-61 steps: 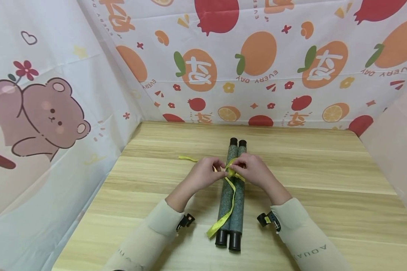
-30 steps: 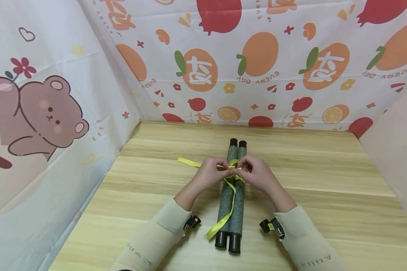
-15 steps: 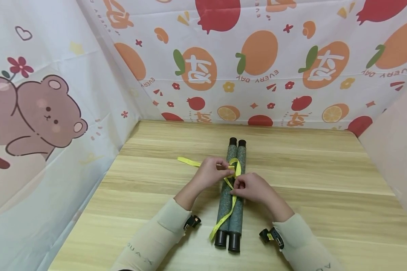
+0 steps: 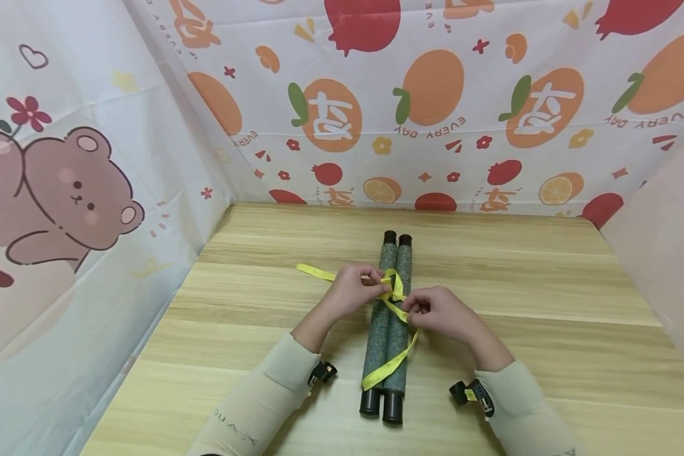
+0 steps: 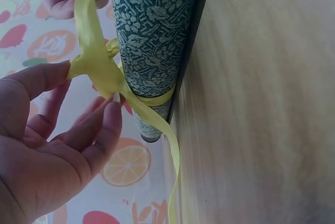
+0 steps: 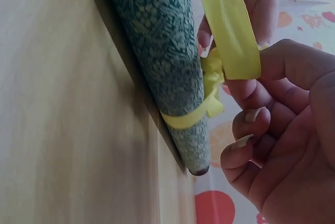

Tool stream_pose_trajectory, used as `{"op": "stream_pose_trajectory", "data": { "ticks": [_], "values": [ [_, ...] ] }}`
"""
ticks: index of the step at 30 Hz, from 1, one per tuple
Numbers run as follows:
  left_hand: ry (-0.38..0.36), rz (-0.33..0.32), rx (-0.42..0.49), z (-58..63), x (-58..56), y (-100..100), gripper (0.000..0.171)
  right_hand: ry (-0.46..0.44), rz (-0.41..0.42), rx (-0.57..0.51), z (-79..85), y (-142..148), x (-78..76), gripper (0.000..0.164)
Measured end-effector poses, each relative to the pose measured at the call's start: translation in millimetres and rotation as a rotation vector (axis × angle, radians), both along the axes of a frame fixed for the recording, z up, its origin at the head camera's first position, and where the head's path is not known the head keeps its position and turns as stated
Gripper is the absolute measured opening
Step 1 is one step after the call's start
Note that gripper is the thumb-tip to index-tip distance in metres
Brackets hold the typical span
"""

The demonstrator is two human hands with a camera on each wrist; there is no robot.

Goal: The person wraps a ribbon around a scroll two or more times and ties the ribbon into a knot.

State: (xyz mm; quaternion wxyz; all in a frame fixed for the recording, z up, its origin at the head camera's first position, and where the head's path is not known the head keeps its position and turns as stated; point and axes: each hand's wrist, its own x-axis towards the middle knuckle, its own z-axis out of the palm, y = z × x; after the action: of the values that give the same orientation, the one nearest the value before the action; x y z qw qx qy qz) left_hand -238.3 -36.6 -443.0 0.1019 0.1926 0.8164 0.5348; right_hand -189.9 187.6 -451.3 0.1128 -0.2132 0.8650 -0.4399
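A scroll (image 4: 378,345) with two side-by-side rolls in green patterned cloth and black end knobs lies lengthwise on the table. Yellow ribbon (image 4: 391,370) wraps around its middle, with a loop standing above it. Thumb and fingers of my left hand (image 4: 350,291) pinch the ribbon at that loop; the left wrist view shows the ribbon (image 5: 91,30) at these fingertips. To the right and slightly nearer, my right hand (image 4: 441,311) pinches the long ribbon tail, which trails down across the rolls. In the right wrist view the tail (image 6: 233,30) reaches the right thumb.
The wooden table (image 4: 524,354) extends on both sides of the scroll. A loose ribbon end (image 4: 315,271) lies left of it. A fruit-print cloth (image 4: 427,145) hangs behind the table, and a bear-print cloth (image 4: 80,183) hangs at the left.
My right hand has left the left hand's fingertips, moved nearer, then drawn the long ribbon tail rightward. The left hand keeps its pinch almost in place. The loop now stands more open.
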Motion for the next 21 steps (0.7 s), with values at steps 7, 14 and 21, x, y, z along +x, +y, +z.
{"op": "stream_pose_trajectory", "data": {
  "ticks": [7,14,21],
  "values": [
    [0.006,-0.003,0.000,-4.3,-2.9,-1,0.012,-0.004,0.020,0.033,3.2,12,-0.3,0.018],
    [0.037,-0.030,0.007,-5.3,-4.4,-1,0.010,-0.044,0.042,0.022,4.8,16,0.0,0.005],
    [0.027,-0.044,0.027,-7.6,-4.5,-1,0.012,-0.017,-0.047,0.039,0.3,18,-1.3,0.010]
  ]
}}
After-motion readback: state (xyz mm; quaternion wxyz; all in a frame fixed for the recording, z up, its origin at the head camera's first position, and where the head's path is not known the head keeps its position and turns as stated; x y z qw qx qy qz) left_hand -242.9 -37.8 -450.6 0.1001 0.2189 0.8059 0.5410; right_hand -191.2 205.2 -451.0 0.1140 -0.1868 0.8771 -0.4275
